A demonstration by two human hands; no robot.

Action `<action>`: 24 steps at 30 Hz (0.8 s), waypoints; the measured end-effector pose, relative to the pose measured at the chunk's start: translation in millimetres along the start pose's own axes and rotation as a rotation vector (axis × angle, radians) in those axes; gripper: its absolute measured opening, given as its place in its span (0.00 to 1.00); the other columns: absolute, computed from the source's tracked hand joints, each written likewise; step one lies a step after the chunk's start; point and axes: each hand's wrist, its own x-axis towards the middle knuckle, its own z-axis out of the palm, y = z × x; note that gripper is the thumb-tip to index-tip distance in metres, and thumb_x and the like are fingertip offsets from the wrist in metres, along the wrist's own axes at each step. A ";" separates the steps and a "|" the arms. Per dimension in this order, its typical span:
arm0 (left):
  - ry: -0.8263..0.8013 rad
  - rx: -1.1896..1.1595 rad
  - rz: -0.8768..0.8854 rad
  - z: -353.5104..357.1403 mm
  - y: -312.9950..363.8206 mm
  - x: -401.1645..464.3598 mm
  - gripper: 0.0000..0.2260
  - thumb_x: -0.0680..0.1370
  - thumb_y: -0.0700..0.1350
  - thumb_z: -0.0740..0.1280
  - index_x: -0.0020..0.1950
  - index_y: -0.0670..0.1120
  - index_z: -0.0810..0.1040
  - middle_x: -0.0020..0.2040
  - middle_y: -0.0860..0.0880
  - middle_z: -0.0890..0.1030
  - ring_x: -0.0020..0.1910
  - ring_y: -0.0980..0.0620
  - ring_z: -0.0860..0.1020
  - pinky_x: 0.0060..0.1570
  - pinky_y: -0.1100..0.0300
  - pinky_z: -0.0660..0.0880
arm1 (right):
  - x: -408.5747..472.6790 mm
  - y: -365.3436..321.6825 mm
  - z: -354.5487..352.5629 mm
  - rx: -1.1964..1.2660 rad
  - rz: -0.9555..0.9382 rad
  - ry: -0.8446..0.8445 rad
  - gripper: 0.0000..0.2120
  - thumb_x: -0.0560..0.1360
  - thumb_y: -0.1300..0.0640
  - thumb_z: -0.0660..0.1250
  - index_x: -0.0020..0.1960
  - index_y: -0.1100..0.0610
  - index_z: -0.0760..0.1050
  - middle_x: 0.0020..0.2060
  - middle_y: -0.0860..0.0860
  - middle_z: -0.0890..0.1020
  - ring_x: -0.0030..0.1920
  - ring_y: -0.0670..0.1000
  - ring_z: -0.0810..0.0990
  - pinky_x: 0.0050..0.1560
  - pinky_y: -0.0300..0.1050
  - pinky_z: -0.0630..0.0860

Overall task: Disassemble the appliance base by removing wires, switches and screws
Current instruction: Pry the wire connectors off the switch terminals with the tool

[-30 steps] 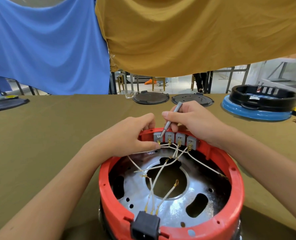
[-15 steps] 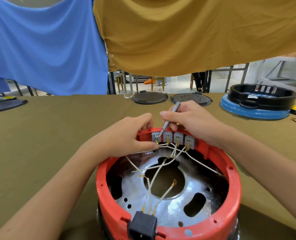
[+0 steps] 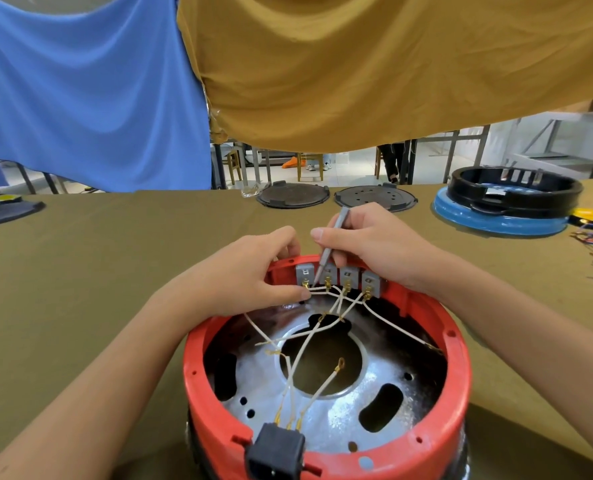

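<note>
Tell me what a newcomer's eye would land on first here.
The red appliance base at bottom centre, open, with white wires crossing its metal floor. At its far rim, the right hand holds a slim metal tool at a row of grey switches, and the left hand pinches a wire end beside them.

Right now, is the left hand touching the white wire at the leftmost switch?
Touching. In the head view the left hand has thumb and fingertips closed on the white wire beside the leftmost switch.

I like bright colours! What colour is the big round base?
Red base, clearest in the head view.
</note>
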 end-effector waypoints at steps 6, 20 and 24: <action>0.014 -0.045 0.015 -0.3 -0.4 0.3 0.18 0.74 0.53 0.75 0.59 0.56 0.72 0.54 0.58 0.78 0.49 0.60 0.79 0.51 0.60 0.78 | -2.4 -0.1 0.2 0.043 -0.045 0.020 0.15 0.81 0.49 0.66 0.41 0.59 0.80 0.28 0.48 0.80 0.26 0.41 0.73 0.30 0.30 0.69; -0.123 0.031 0.106 -5.6 6.1 -1.0 0.07 0.78 0.49 0.71 0.54 0.58 0.80 0.57 0.57 0.75 0.53 0.59 0.76 0.58 0.57 0.72 | -15.5 -3.2 -9.2 -0.005 -0.129 0.169 0.13 0.80 0.52 0.66 0.41 0.59 0.79 0.31 0.53 0.83 0.33 0.49 0.80 0.46 0.50 0.80; -0.124 0.094 0.107 -9.7 6.7 -1.3 0.05 0.77 0.52 0.72 0.52 0.57 0.81 0.54 0.55 0.76 0.52 0.58 0.76 0.58 0.59 0.71 | -21.8 -5.4 -1.3 -0.110 -0.194 0.166 0.13 0.80 0.52 0.66 0.39 0.55 0.78 0.29 0.49 0.81 0.31 0.47 0.80 0.40 0.46 0.77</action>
